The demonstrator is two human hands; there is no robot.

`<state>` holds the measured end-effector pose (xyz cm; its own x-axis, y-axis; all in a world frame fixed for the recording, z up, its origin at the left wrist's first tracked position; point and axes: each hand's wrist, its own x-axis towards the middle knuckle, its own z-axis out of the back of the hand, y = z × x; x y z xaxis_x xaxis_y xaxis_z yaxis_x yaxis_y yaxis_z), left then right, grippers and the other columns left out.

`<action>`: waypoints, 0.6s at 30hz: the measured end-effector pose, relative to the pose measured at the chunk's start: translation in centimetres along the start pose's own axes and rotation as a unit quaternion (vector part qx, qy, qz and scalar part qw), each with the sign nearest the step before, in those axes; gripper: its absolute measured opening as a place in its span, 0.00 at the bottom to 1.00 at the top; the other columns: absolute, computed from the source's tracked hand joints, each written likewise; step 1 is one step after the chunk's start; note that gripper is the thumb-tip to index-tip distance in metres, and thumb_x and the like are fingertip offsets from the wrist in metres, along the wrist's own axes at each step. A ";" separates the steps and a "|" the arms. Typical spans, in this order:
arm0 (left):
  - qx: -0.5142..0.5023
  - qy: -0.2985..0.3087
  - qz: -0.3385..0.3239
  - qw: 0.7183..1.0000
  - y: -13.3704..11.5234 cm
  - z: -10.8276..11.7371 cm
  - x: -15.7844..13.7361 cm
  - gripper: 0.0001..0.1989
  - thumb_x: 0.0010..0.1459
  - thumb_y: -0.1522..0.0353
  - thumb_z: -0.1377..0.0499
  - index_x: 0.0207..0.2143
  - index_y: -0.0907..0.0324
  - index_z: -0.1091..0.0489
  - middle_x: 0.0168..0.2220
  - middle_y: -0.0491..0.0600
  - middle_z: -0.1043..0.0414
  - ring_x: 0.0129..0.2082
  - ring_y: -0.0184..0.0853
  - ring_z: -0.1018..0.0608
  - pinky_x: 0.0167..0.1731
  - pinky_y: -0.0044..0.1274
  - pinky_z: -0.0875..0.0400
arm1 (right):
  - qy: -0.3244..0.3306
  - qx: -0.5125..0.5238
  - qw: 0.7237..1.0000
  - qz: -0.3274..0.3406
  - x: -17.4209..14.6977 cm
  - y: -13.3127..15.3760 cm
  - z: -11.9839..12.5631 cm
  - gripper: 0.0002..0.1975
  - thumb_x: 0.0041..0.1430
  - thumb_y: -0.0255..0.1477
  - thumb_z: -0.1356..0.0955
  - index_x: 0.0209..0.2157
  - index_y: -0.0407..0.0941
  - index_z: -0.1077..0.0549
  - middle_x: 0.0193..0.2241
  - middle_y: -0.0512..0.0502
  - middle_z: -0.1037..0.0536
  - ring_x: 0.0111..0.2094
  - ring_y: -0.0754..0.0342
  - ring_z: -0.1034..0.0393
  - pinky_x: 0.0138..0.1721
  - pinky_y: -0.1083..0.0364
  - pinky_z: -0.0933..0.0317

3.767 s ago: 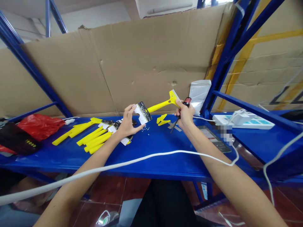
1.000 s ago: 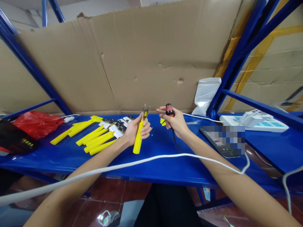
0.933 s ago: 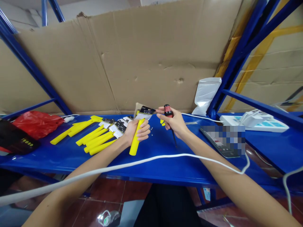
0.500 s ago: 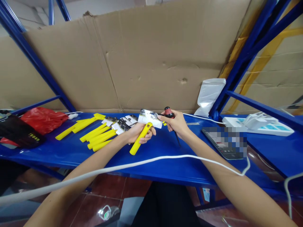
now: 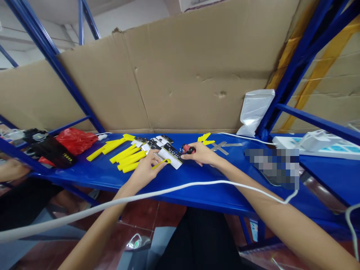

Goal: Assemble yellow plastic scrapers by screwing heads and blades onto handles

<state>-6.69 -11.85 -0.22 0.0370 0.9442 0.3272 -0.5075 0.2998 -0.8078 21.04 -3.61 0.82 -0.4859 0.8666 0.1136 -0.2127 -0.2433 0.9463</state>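
Observation:
My left hand [image 5: 149,167] is closed on a yellow tube-shaped handle [image 5: 162,164], partly hidden under the fingers, at the near end of a row of similar yellow handles [image 5: 126,153]. A printed black-and-white card [image 5: 172,156] lies against that handle. More printed cards [image 5: 160,140] overlap at the far ends of the row. Just right of the card, my right hand [image 5: 201,153] grips a screwdriver [image 5: 188,149] by its red and black handle; its shaft cannot be made out.
Small yellow pieces [image 5: 206,138] and flat metal strips [image 5: 222,147] lie beyond my right hand. A phone [image 5: 272,168] and white power strip [image 5: 320,146] are rightward. A white cable [image 5: 197,183] crosses before me. Leftward are a red bag [image 5: 75,141] and another person's hand [image 5: 12,170].
My left hand has lowered the yellow handle and card toward the row, turning the handle. My right hand has turned the screwdriver beside the card. The view has swung left.

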 end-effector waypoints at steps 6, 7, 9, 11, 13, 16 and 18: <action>0.117 -0.052 -0.028 0.991 1.8 1.4 0.2 0.24 0.61 0.55 0.26 0.55 0.53 0.23 0.38 0.52 0.18 0.41 0.48 0.16 0.46 0.33 0.23 | -0.089 0.039 0.995 0.039 0.4 -0.1 2.2 0.19 0.55 0.42 0.17 0.34 0.43 0.20 0.20 0.50 0.19 0.11 0.63 0.42 0.11 0.61 0.50; 0.141 -0.051 -0.037 0.988 2.1 1.5 0.3 0.25 0.61 0.54 0.27 0.56 0.54 0.23 0.39 0.53 0.18 0.42 0.49 0.16 0.48 0.35 0.23 | -0.118 0.067 0.989 0.051 0.6 -0.1 2.7 0.21 0.56 0.45 0.17 0.36 0.43 0.21 0.25 0.46 0.15 0.11 0.63 0.42 0.11 0.61 0.49; 0.197 -0.049 -0.066 0.977 2.5 1.8 0.4 0.26 0.62 0.53 0.28 0.57 0.56 0.22 0.42 0.56 0.18 0.46 0.52 0.17 0.53 0.39 0.24 | -0.179 0.142 0.972 0.062 0.9 0.0 3.7 0.26 0.56 0.50 0.17 0.39 0.46 0.26 0.30 0.43 0.12 0.12 0.64 0.42 0.12 0.61 0.46; 0.240 -0.046 -0.090 0.966 2.7 2.3 0.7 0.28 0.65 0.50 0.31 0.59 0.57 0.23 0.45 0.58 0.18 0.49 0.54 0.18 0.57 0.42 0.26 | -0.239 0.215 0.945 0.055 1.3 0.2 4.8 0.29 0.57 0.54 0.18 0.37 0.48 0.32 0.29 0.44 0.13 0.13 0.62 0.39 0.14 0.60 0.40; 0.253 -0.056 -0.093 0.961 3.0 3.5 1.4 0.28 0.67 0.49 0.34 0.59 0.58 0.23 0.48 0.59 0.18 0.50 0.52 0.18 0.58 0.42 0.26 | -0.283 0.274 0.918 0.037 1.6 0.3 6.1 0.29 0.62 0.56 0.21 0.35 0.49 0.34 0.27 0.45 0.14 0.17 0.58 0.31 0.18 0.59 0.32; 0.244 -0.115 -0.058 0.961 4.1 7.0 3.8 0.24 0.70 0.50 0.38 0.55 0.59 0.22 0.49 0.59 0.17 0.50 0.49 0.17 0.56 0.37 0.25 | -0.327 0.342 0.881 0.014 1.7 0.2 8.1 0.27 0.71 0.57 0.29 0.33 0.48 0.33 0.26 0.45 0.17 0.20 0.58 0.29 0.18 0.60 0.33; 0.249 -0.147 -0.016 0.957 5.3 10.0 5.9 0.20 0.70 0.53 0.40 0.49 0.60 0.23 0.48 0.59 0.16 0.48 0.47 0.17 0.55 0.35 0.24 | -0.344 0.368 0.864 0.018 1.6 -0.1 9.2 0.27 0.72 0.55 0.29 0.31 0.48 0.34 0.25 0.49 0.20 0.18 0.60 0.35 0.15 0.61 0.40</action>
<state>-17.78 -6.03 2.36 -0.1476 0.8343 0.5312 -0.8606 0.1564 -0.4848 28.08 1.83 3.68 0.1912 0.9797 0.0608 0.5115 -0.1523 0.8457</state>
